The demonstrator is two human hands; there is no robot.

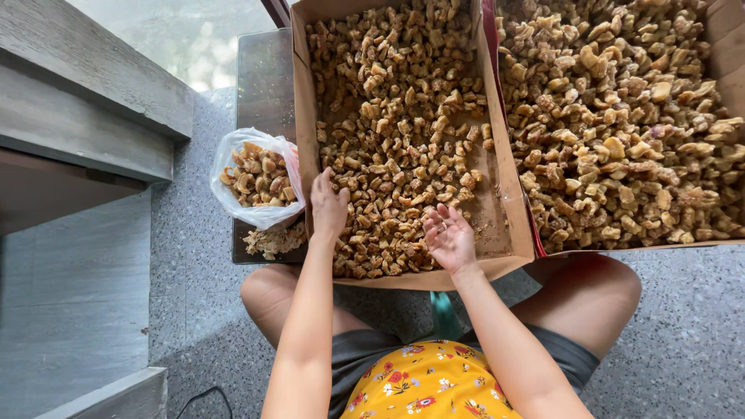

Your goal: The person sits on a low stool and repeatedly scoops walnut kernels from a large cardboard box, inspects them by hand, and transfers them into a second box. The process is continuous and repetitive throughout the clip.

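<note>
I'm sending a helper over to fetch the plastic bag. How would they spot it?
Find the two cardboard boxes of brown chunks. Left of the nearer box, beside the left hand, sits the plastic bag. It alone is clear, soft and small.
</note>
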